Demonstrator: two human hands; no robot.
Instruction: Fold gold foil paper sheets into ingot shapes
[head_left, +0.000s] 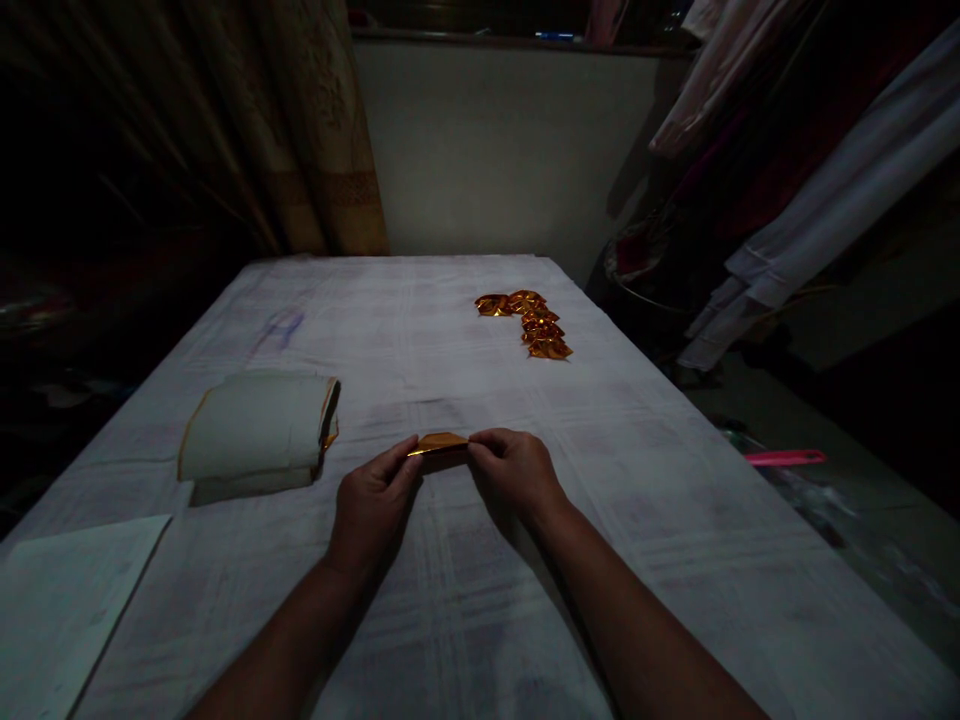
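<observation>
A strip of folded gold foil paper is stretched between my two hands, low over the cloth-covered table. My left hand pinches its left end between thumb and fingers. At the opposite end, my right hand grips it the same way. To the left of my hands lies a thick stack of pale paper sheets with gold showing along its edges. Farther off to the right, several folded gold foil pieces rest in a bent row.
A white sheet lies at the table's near left corner. The table wears a pale checked cloth. Behind it are a wall and a curtain. Clothes hang at the right, above a pink-handled item.
</observation>
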